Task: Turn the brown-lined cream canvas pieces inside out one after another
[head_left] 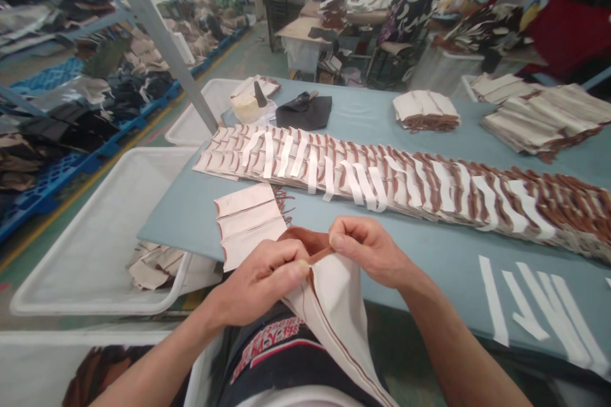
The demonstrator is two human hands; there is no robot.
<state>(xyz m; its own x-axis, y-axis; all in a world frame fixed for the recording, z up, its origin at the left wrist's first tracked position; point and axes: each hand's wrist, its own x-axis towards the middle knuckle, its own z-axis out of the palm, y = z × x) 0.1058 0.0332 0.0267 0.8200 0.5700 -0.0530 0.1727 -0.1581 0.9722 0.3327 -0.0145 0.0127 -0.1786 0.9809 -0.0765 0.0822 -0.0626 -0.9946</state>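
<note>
My left hand [260, 283] and my right hand [367, 251] pinch the top edge of a cream fabric piece [331, 311] with brown binding along its seam. The piece hangs down toward my lap, and its brown-lined fold [305, 241] shows between my thumbs. Just left of my hands, a flat cream panel with dark stitched lines [248, 222] lies on the blue-grey table [420, 261]. Beyond it runs a long overlapping row of brown-edged fabric pieces [382, 184], with white strips tucked among them.
Loose white strips [539, 311] lie at the table's front right. Stacked fabric bundles [544, 117] sit at the far right. A white bin [95, 313] stands at my left, with a metal upright [157, 32] and laden shelves behind. A co-worker [410, 13] sits farther back.
</note>
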